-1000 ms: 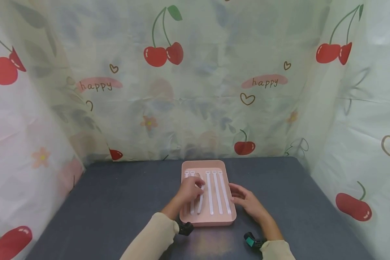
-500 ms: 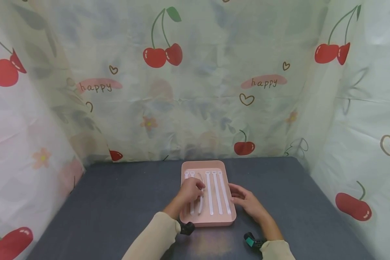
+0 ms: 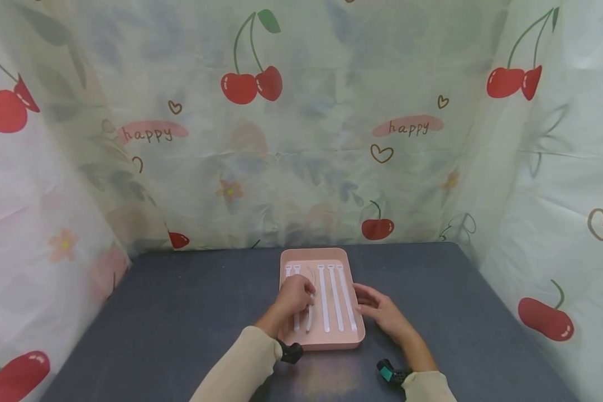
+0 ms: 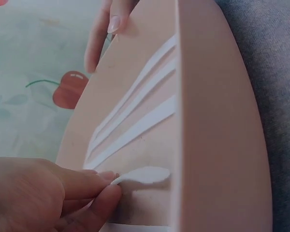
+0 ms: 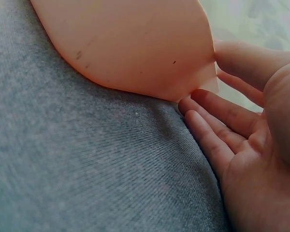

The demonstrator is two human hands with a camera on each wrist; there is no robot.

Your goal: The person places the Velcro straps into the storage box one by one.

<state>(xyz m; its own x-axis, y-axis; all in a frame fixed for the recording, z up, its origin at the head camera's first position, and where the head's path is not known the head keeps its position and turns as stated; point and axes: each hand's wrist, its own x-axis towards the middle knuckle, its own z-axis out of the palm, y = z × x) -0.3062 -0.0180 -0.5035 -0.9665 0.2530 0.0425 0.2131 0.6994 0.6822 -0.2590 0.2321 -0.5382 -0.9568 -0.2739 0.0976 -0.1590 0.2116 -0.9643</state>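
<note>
A shallow pink tray [image 3: 319,345] holds several long white cable straps with slotted heads, lying lengthwise in it. My left hand [image 3: 293,294] is over the tray's left half and pinches one strap [image 3: 309,319] between thumb and fingertips. In the left wrist view the free end of that strap [image 4: 147,174] juts from the pinch, raised and bent above the tray floor. To its right lie three flat straps [image 3: 338,298]; others to its left are partly hidden by my hand. My right hand [image 3: 382,312] rests with loosely extended fingers against the tray's right side.
The tray stands on a dark grey cloth-covered table [image 3: 206,312]. A cherry-patterned curtain [image 3: 301,184] hangs behind the table and along both sides. Black bands with cameras [image 3: 291,353] sit on both wrists.
The pinched strap's upper part now shows as a curve above my left fingers, more bowed than before. My left hand has shifted only slightly; my right hand has stayed put.
</note>
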